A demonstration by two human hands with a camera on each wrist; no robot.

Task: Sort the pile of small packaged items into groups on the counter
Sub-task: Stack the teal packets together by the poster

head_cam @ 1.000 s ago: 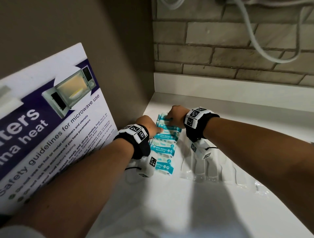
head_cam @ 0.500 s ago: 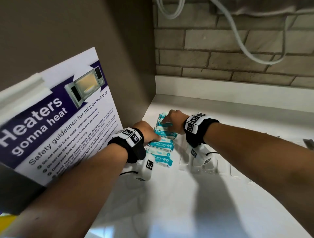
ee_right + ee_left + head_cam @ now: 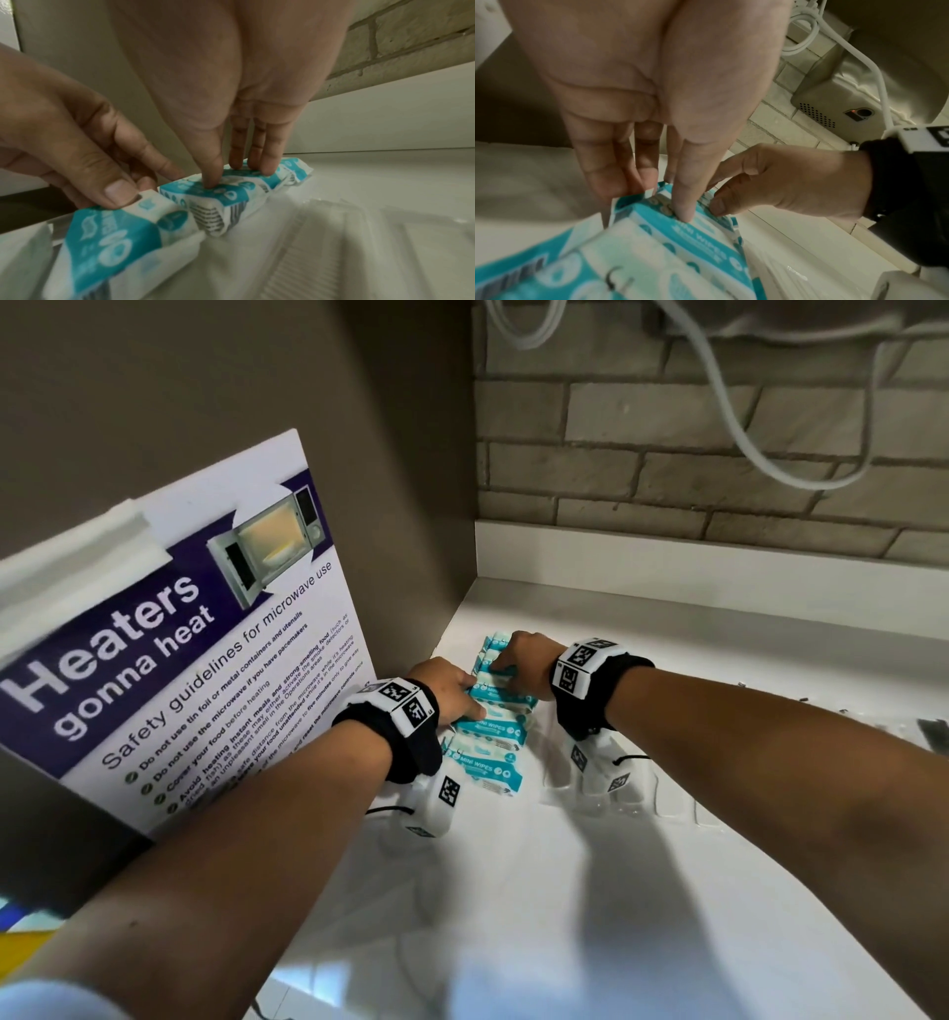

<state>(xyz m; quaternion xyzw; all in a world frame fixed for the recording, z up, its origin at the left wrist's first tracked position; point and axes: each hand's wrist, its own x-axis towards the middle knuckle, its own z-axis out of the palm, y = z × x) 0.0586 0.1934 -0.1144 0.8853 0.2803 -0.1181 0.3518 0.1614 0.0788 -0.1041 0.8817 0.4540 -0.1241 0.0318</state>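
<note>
A row of teal-and-white mini wipes packets (image 3: 493, 737) lies on the white counter (image 3: 565, 916), running toward the back corner. My left hand (image 3: 452, 690) is at the row's left side. It pinches the end of one packet (image 3: 115, 229), thumb on top and fingers (image 3: 608, 182) behind its edge. My right hand (image 3: 518, 660) is at the far end of the row. It grips a far packet (image 3: 231, 194), its thumb dented into the top and its fingers (image 3: 257, 162) on the far side. The two hands are close together.
A microwave safety poster (image 3: 179, 649) leans against the left wall beside the row. Clear plastic packs (image 3: 616, 793) lie just right of the wipes. Behind are a brick wall with a white cable (image 3: 719, 387) and a steel appliance (image 3: 859, 81).
The head view has tilted up, showing more of the poster. Both hands stay on the wipes row and have hardly shifted along it.
</note>
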